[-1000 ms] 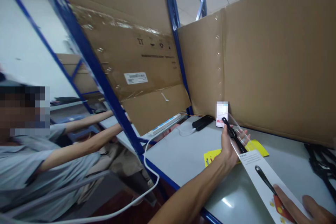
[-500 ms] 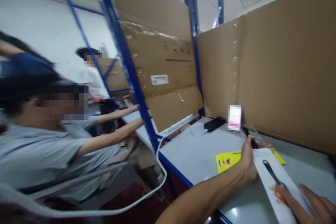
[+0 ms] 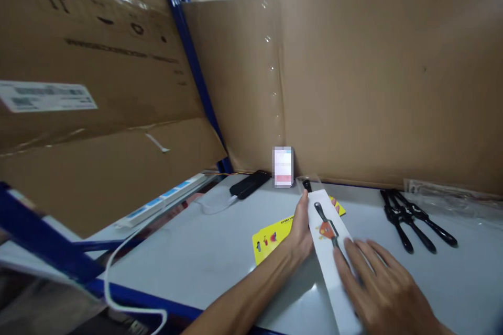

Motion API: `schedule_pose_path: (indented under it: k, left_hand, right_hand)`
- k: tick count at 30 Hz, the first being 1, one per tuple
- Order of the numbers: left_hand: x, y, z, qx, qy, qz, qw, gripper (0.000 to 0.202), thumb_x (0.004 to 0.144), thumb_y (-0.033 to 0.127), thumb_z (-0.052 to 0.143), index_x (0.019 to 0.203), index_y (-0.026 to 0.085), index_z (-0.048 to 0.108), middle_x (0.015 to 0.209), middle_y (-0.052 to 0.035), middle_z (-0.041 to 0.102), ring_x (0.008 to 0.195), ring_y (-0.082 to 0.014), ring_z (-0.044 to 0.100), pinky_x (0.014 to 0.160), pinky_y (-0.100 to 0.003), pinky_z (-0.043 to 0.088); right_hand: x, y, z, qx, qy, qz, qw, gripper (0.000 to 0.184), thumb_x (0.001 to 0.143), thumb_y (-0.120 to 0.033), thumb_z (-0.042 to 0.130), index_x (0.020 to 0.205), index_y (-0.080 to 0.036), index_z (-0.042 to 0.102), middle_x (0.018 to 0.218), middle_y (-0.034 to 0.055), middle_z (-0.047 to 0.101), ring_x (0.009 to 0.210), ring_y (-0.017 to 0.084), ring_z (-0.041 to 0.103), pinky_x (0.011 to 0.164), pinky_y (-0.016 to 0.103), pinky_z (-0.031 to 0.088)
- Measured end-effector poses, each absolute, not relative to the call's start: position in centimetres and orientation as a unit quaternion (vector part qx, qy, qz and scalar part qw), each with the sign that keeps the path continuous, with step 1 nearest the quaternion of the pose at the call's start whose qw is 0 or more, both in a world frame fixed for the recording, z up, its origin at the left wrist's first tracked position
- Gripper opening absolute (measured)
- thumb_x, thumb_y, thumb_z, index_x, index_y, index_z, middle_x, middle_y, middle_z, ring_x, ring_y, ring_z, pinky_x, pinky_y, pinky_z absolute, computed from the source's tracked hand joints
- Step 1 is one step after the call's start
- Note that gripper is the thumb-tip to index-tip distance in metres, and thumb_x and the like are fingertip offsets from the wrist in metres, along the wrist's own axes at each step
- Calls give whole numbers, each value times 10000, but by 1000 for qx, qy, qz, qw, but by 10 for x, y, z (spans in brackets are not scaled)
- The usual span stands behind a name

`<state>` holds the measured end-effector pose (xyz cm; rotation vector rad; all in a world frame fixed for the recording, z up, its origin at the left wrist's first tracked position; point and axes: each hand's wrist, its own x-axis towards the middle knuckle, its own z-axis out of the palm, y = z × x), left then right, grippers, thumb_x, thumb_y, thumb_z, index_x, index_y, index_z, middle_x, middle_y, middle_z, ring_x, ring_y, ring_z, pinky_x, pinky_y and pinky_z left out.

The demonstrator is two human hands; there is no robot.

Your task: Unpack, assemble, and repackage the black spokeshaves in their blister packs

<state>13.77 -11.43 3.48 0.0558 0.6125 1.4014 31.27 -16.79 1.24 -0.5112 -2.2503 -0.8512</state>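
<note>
My left hand (image 3: pixel 302 227) is closed around the upper part of a long white box (image 3: pixel 328 277) printed with a black spokeshave and a small orange shape. My right hand (image 3: pixel 387 285) rests on the box's lower right part, fingers stretched out and slightly apart. Just behind the top of the box a black handle end (image 3: pixel 307 185) shows inside clear plastic. Whether my left fingers also hold that plastic is hidden. Beneath and beyond the left hand lie yellow printed cards (image 3: pixel 271 238). To the right, black spokeshaves (image 3: pixel 412 220) lie side by side.
A lit phone (image 3: pixel 283 167) leans against the cardboard wall (image 3: pixel 373 89), near a black device (image 3: pixel 249 184) with a white cable. Clear plastic bags (image 3: pixel 451 201) lie at the back right. A white power strip (image 3: pixel 165 199) and blue frame (image 3: pixel 145 301) border the grey table (image 3: pixel 188 261) at left.
The view has swung right; the people on the left are out of view and the spokeshaves have come in. My blurred right hand now lies clearly on the box. The left hand keeps its hold.
</note>
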Motion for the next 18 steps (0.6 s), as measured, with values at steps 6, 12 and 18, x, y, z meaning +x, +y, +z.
schedule_pose_path:
  k: [6, 12, 18]
  left_hand:
    - [143, -120, 28, 50, 284, 611, 737, 337, 918, 475, 591, 812, 162, 653, 659, -30, 687, 745, -220, 735, 816, -343, 582]
    - [142, -126, 40, 81, 321, 592, 734, 387, 982, 444, 469, 941, 122, 681, 707, -70, 727, 746, -236, 750, 797, -363, 601]
    - [149, -128, 49, 127, 470, 599, 636, 399, 1012, 348, 378, 1180, 95, 638, 636, -60, 726, 669, -269, 751, 741, -438, 618]
  right_hand:
    - [272, -124, 27, -226, -923, -236, 203, 760, 846, -279, 657, 1497, -35, 351, 1555, 271, 361, 1416, 450, 356, 1101, 658, 354]
    - [292, -138, 28, -236, -953, -52, 182, 1021, 795, -374, 768, 1571, -88, 169, 1629, 255, 192, 1507, 422, 136, 1192, 645, 183]
    - [322, -131, 23, -412, -797, 265, 353, 397, 913, -381, 623, 1232, -154, 557, 1262, 166, 611, 1200, 286, 569, 1018, 500, 475]
